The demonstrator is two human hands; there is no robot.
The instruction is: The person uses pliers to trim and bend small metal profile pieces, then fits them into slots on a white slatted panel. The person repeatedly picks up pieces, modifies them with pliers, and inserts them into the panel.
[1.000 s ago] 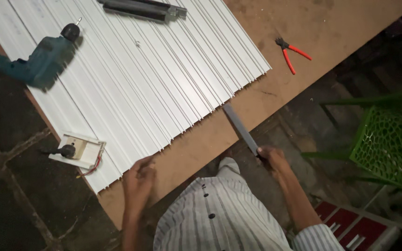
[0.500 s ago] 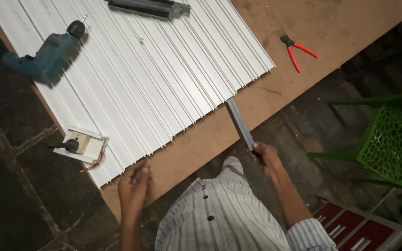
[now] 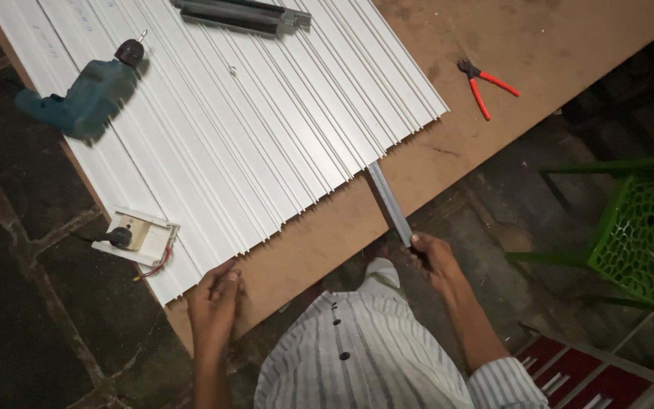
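Left hand (image 3: 216, 301) pressed flat on the workbench (image 3: 569, 45) edge by the white ribbed panels (image 3: 266, 113), right hand (image 3: 434, 257) gripping a grey metal strip (image 3: 387, 201) seemingly mid-slide beneath them, careful alignment apparently needed.

— Where does the view look from?
— One head camera, facing almost straight down past the striped shirt (image 3: 357, 356) onto the near edge of the brown surface (image 3: 493, 144).
— How near?
— Close above; both hands show low in frame, the stone floor (image 3: 24, 326) at left.
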